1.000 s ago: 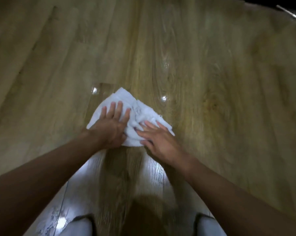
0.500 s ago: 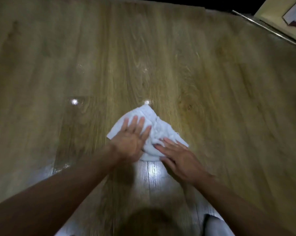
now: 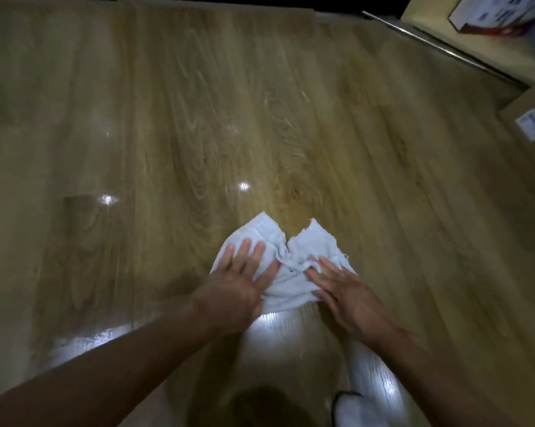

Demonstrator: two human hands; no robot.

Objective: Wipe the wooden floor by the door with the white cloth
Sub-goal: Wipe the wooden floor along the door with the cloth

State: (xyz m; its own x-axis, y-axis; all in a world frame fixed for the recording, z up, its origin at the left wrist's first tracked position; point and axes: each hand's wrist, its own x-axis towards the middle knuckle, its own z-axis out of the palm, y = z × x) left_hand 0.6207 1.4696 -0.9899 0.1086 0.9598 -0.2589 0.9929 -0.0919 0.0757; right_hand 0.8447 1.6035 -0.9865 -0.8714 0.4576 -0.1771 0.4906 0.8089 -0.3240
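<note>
1. The white cloth (image 3: 291, 257) you are working with is a crumpled rag, bunched into folds at its middle, with two peaked flaps pointing toward the top of the frame and a V-shaped gap between them. Its upper right edge looks frayed.
2. It lies flat on the wooden floor (image 3: 198, 118), just below and right of the frame's centre, with bright glare on the boards along its lower edge.
3. Your left hand (image 3: 238, 285) rests palm down on the cloth's left half, fingers extended and slightly spread, fingertips reaching toward the left flap. It grips nothing; it only presses.
4. Your right hand (image 3: 343, 291) lies palm down on the cloth's lower right part, fingers straight and angled toward the upper left, their tips at the bunched centre. It too is flat, not pinching.
5. The two hands sit side by side with a strip of cloth showing between them; both forearms run in from the bottom corners.
6. The floor is glossy plank with wood grain and several small light reflections.
7. At the upper right of the frame a metal threshold strip (image 3: 438, 47) runs diagonally, with a cardboard box (image 3: 528, 131) at the right edge below it.
</note>
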